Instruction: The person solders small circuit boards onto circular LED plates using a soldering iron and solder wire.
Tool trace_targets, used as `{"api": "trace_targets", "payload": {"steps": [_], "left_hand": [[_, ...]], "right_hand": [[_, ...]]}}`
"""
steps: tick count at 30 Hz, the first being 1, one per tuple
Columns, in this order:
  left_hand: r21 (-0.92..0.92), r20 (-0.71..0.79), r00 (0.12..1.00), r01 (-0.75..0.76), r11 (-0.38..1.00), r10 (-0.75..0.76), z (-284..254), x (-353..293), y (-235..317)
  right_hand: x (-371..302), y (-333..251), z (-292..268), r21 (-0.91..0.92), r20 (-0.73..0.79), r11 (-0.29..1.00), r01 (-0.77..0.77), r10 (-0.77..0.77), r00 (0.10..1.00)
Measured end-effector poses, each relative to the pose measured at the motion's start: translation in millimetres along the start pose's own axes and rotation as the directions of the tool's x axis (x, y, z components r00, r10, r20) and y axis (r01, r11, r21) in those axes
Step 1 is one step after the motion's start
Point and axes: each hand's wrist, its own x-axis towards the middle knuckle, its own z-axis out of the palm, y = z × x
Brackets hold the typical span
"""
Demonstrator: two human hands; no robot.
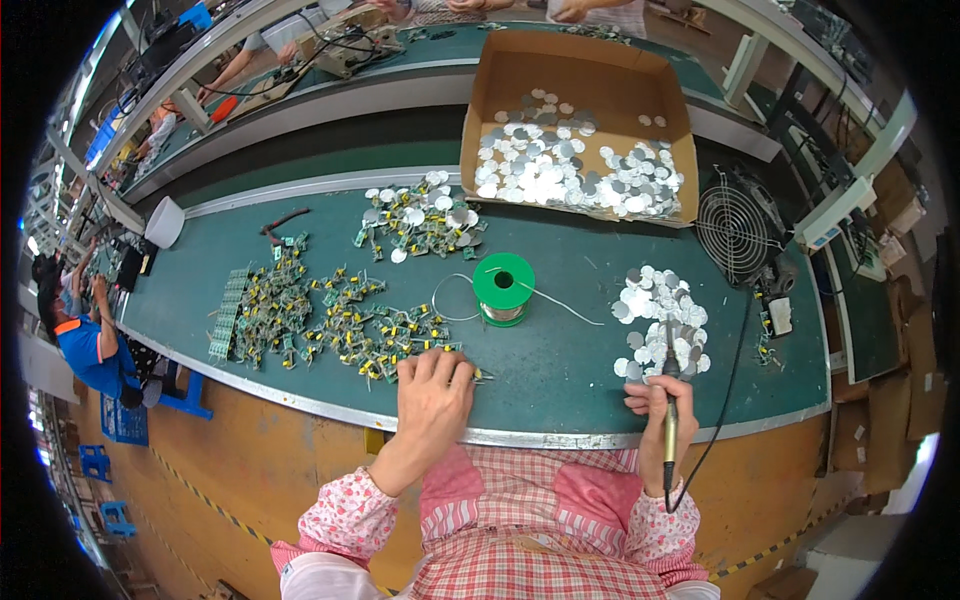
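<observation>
Green plastic forms the spool [503,285] that stands near the middle of the table [560,385], and clock directions here run from it, 12 being away from the person. Its solder wire [565,305] loops out at 9 o'clock and trails a free end toward 4, across the space beside a heap of silvery discs [660,300]. A cardboard box [572,65] of more discs closes off 1 o'clock; a round fan [738,230] stands just short of 3. At 10 o'clock lies a mixed pile [420,220] of discs and small boards, while green circuit boards [275,310] with yellow parts spread from 8 to 9. The soldering iron [670,430] is at 4 o'clock, pinched like a pen between the thumb and fingers of the right hand [652,425]. Its long axis runs from 6 to 12, tip over the discs, while its black cord [727,405] curls from the lower end up its right side toward the fan. At 7 o'clock the left hand [435,395] bends its fingers over the boards' near edge; whether they grip one I cannot tell.
</observation>
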Motion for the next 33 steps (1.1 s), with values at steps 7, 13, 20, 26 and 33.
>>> {"api": "trace_targets", "payload": {"steps": [7,13,20,26,33], "left_hand": [[-0.393,-0.095,0.995,-0.007,0.919,-0.033,17.4,24.8,44.5],[-0.59,-0.051,0.998,0.001,0.807,-0.038,29.9,25.9,77.8],[-0.722,0.649,0.759,0.635,-0.276,0.048,41.6,42.4,79.6],[-0.693,0.691,0.712,0.702,-0.163,0.128,18.8,46.7,63.9],[-0.769,0.614,0.79,0.597,-0.227,-0.001,21.2,37.8,59.1]], "right_hand": [[-8.8,-5.4,47.0,-0.054,0.11,0.983,0.174,-0.167,0.98],[-9.4,10.0,46.1,0.007,-0.01,0.997,0.075,-0.075,0.997],[-11.5,11.5,21.1,-0.011,0.016,0.999,0.047,-0.047,0.999],[13.9,-0.3,15.4,-0.123,0.002,0.983,0.136,-0.137,0.991],[91.1,33.9,38.6,-0.566,0.222,0.707,0.424,-0.364,0.905]]}}
